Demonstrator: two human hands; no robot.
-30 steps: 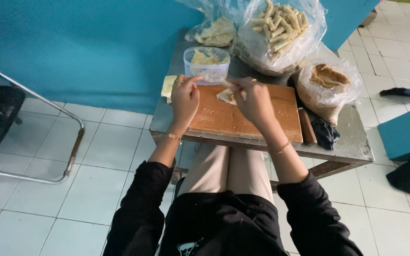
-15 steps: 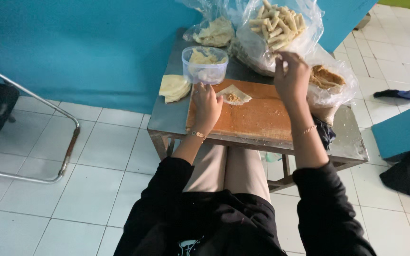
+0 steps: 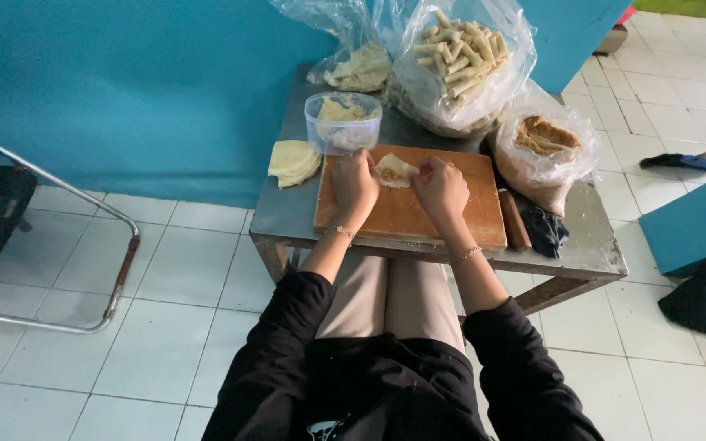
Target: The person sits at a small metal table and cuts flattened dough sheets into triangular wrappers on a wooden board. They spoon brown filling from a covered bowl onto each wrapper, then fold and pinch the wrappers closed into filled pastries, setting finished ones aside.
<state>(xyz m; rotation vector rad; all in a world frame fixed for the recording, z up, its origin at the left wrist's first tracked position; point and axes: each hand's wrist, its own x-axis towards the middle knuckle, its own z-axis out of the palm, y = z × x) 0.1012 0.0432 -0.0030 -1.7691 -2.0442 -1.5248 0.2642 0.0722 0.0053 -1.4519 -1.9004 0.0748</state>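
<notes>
A pale thin wrapper (image 3: 395, 170) with brownish filling lies on a wooden cutting board (image 3: 467, 216) on a small grey table (image 3: 283, 214). My left hand (image 3: 355, 184) pinches the wrapper's left edge. My right hand (image 3: 441, 188) holds its right edge with the fingers curled over it. Both hands rest on the board, close together. Behind my left hand stands a clear plastic tub (image 3: 342, 122) with pale paste in it. A stack of folded wrappers (image 3: 293, 161) lies left of the board.
Clear bags hold finished rolls (image 3: 458, 57), flat wrappers (image 3: 359, 67) and brown filling (image 3: 544, 139). A rolling pin (image 3: 514, 219) and dark cloth (image 3: 547, 231) lie right of the board. A metal chair frame (image 3: 116, 269) stands left, a blue wall behind, a broom head (image 3: 685, 161) right.
My right hand came back down from the bag of filling to the wrapper. My left hand stayed on the wrapper. The wrapper is now partly folded over the filling.
</notes>
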